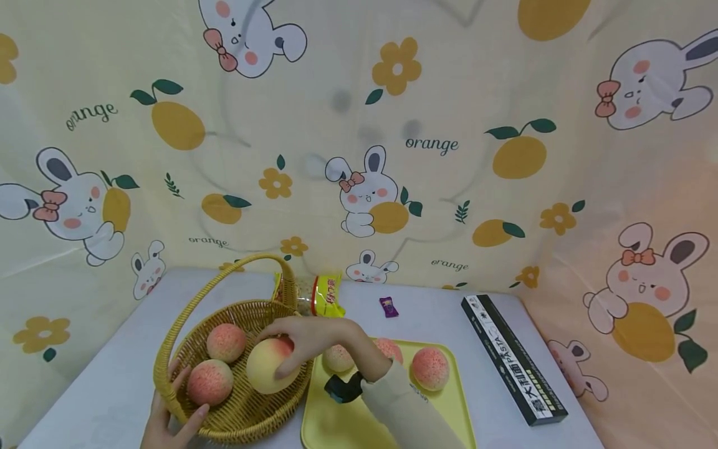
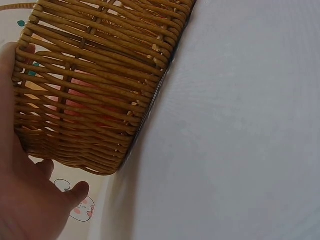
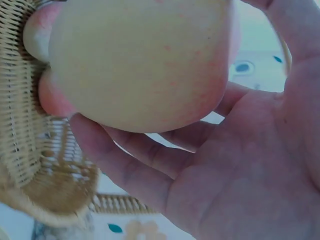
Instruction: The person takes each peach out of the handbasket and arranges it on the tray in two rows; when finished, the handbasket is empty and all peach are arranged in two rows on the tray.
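Observation:
My right hand (image 1: 303, 340) grips a large pale-yellow peach (image 1: 269, 368) with a pink blush, over the right part of the wicker basket (image 1: 255, 433). In the right wrist view the fingers (image 3: 145, 175) curl round this peach (image 3: 140, 65). Two smaller pink peaches, one farther back (image 1: 227, 342) and one nearer (image 1: 210, 382), lie inside the basket on its left. At the basket's near left side, my left hand (image 1: 165, 421) holds the rim by the foot of the tall handle (image 1: 193, 305). The left wrist view shows this hand (image 2: 30, 195) against the woven wall (image 2: 95, 95).
Right of the basket stands a yellow tray (image 1: 336, 430) with several pink peaches (image 1: 430, 368), partly behind my right forearm. A yellow food bag (image 1: 325, 296) lies behind the basket. Farther right are a small purple packet (image 1: 388, 307) and a long black pasta box (image 1: 513, 358).

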`<action>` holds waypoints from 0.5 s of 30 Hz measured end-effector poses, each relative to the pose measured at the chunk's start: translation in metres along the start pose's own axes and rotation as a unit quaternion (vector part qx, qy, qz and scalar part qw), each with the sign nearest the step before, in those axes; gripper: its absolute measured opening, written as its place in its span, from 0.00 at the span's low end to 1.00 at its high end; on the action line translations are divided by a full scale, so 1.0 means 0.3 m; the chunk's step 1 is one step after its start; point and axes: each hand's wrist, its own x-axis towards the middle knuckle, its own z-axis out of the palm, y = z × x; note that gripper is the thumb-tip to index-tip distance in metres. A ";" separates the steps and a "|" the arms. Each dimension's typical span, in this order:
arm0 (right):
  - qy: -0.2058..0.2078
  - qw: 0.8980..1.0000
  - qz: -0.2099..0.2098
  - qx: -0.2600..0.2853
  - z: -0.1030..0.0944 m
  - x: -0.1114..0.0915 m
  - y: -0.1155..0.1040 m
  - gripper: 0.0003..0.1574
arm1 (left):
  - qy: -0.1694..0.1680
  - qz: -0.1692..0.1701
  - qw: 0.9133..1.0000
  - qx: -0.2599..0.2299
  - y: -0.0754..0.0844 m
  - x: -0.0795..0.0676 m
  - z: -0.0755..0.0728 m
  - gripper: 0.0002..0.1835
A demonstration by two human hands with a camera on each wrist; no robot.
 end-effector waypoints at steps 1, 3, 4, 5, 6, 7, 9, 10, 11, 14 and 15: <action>0.005 1.000 -0.001 0.002 -0.005 -0.018 0.000 0.41 | -0.001 -0.002 1.000 0.000 0.000 0.000 0.000 0.39; 0.016 1.000 -0.005 0.006 -0.011 -0.055 0.001 0.41 | -0.002 -0.004 1.000 -0.001 -0.001 0.001 -0.002 0.39; 0.021 1.000 -0.009 0.010 -0.013 -0.072 0.004 0.40 | -0.003 -0.002 1.000 -0.002 -0.001 0.001 -0.003 0.38; 0.025 0.999 -0.011 0.017 -0.015 -0.091 0.004 0.40 | -0.003 -0.002 1.000 -0.003 -0.001 0.002 -0.004 0.39; 0.030 0.999 -0.010 0.022 -0.017 -0.109 0.006 0.39 | -0.003 0.001 1.000 -0.004 -0.001 0.003 -0.004 0.38; 0.034 0.999 -0.009 0.026 -0.017 -0.127 0.007 0.39 | -0.003 0.001 1.000 -0.005 -0.001 0.002 -0.004 0.39; 0.041 0.999 -0.009 0.027 -0.015 -0.161 0.012 0.38 | -0.003 0.005 1.000 -0.005 -0.003 0.002 -0.004 0.39; 0.043 0.999 -0.010 0.029 -0.013 -0.176 0.015 0.37 | -0.003 0.006 1.000 -0.005 -0.004 0.002 -0.004 0.38; 0.045 0.998 -0.009 0.033 -0.010 -0.193 0.017 0.37 | -0.002 0.005 1.000 -0.004 -0.005 0.002 -0.004 0.39; 0.051 0.998 -0.005 0.046 0.003 -0.241 0.032 0.36 | -0.003 0.001 1.000 -0.004 -0.005 0.001 -0.003 0.39; 0.054 0.997 0.000 0.053 0.008 -0.258 0.037 0.37 | -0.004 -0.001 1.000 -0.004 -0.005 0.001 -0.002 0.39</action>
